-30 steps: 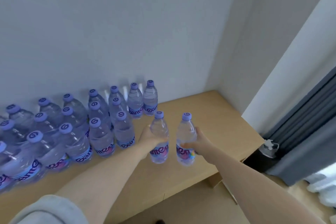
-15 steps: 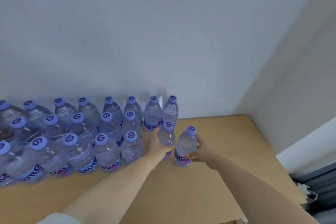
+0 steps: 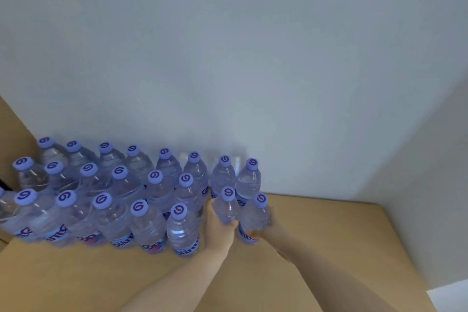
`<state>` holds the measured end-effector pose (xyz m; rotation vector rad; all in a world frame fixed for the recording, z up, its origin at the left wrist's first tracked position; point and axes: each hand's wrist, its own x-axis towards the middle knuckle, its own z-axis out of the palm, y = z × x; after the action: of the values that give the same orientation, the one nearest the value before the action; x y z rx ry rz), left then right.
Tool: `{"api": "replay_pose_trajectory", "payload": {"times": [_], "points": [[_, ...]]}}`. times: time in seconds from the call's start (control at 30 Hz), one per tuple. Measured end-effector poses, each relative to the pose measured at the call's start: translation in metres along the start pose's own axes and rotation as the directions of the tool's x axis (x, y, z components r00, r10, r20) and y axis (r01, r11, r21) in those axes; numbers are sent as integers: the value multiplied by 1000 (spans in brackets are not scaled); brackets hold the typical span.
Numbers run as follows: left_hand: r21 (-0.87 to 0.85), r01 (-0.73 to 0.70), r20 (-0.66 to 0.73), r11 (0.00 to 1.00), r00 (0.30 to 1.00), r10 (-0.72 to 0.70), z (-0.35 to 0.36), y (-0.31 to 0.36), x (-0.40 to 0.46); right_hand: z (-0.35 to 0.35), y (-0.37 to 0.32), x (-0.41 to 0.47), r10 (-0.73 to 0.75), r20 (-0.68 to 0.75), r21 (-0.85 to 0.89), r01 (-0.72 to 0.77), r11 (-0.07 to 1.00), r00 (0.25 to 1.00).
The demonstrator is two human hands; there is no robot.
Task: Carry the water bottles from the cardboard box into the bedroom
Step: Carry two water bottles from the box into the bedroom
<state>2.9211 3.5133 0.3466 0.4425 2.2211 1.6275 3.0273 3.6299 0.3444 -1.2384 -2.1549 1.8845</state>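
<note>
Plastic bottles (image 3: 240, 215) in both hands (image 3: 240, 232)

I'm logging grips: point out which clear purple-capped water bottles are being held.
Two at the group's right end: the left hand grips one clear purple-capped bottle, the right hand grips its right neighbour. The others stand untouched.

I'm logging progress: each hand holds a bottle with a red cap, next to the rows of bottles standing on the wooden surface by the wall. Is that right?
Not quite: the caps are purple, not red. In the head view the left hand and the right hand each hold a purple-capped bottle, one and the other, next to the rows of bottles on the wooden surface by the wall.
</note>
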Motion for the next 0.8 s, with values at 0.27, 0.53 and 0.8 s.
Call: {"api": "replay_pose_trajectory", "payload": {"times": [0.27,0.53,0.8], "points": [[20,-5,8,1000,1000,5,5,12,13,7,-9,6,-114,-14,-30,113,993,993],[57,270,-77,961,961,-266,12,8,12,12,-8,12,-159,-56,-53,156,986,986],[-48,398,-70,916,913,-401,8,16,13,-6,-4,20,-147,-11,-39,147,988,989]]}}
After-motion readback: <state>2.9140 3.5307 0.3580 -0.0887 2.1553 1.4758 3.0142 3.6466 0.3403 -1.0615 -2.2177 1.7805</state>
